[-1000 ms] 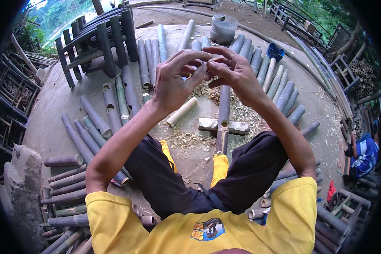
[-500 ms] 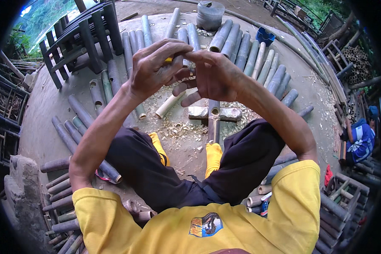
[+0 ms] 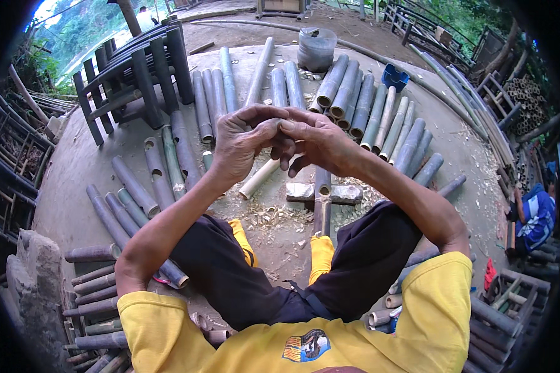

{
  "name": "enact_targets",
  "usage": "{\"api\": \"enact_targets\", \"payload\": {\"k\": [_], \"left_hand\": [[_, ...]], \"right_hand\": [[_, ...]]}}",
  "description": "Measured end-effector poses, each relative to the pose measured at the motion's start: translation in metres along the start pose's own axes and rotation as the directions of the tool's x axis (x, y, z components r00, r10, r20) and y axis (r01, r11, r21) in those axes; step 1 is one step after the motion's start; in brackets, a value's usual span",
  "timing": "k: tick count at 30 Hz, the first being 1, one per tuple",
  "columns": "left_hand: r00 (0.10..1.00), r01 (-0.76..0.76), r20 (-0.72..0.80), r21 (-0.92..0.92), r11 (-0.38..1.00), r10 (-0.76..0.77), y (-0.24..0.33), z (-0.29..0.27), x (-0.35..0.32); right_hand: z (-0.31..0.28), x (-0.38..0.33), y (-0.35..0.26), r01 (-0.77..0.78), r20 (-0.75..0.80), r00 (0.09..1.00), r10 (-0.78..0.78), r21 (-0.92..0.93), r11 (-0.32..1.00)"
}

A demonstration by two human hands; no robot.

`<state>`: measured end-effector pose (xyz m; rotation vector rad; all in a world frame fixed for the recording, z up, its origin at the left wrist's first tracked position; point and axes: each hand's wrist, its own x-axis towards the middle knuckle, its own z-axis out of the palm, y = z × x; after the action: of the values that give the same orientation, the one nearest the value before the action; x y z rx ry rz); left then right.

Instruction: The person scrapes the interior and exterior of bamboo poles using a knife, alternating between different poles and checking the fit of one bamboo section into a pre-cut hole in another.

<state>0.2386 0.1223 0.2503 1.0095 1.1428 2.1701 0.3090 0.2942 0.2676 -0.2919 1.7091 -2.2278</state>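
Note:
My left hand (image 3: 238,144) and my right hand (image 3: 327,142) meet in front of me, above the work spot. The left fingers are curled, and their tips press against the right thumb and fingers. Whatever lies between them is hidden. Below, a dark bamboo piece (image 3: 322,208) with a hole cut in it rests across a pale block (image 3: 348,194), its near end by my yellow-covered right foot (image 3: 320,256). Just left of it, a short pale bamboo tube (image 3: 259,179) lies among wood chips (image 3: 274,216). Neither hand touches the bamboo.
Cut bamboo tubes (image 3: 348,93) fan out around me on the concrete floor. A dark bamboo bench frame (image 3: 140,81) stands far left, and a cloudy plastic container (image 3: 316,51) at the back. Beside it sits a blue container (image 3: 394,77). A person in blue (image 3: 537,214) crouches far right.
My hands have come lower and closer together, and the right fingers have curled in. A small yellow thing seen at my left fingers is now hidden. The view has shifted slightly.

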Motion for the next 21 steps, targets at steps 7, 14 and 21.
{"api": "enact_targets", "payload": {"k": [7,14,21], "left_hand": [[0.969,-0.160,-0.099,0.452,0.878,0.228,0.005,0.000,-0.012],[0.732,-0.584,0.520,0.812,0.013,0.440,-0.003,-0.015,0.008],[0.809,-0.492,0.516,0.857,-0.157,0.281,-0.022,-0.020,0.007]], "right_hand": [[0.011,0.011,0.006,-0.014,-0.120,0.993,0.016,0.016,1.000],[0.016,0.005,0.004,-0.173,-0.216,0.951,0.222,0.222,0.959],[0.021,0.017,0.014,-0.236,-0.346,0.873,0.344,0.317,0.919]]}}
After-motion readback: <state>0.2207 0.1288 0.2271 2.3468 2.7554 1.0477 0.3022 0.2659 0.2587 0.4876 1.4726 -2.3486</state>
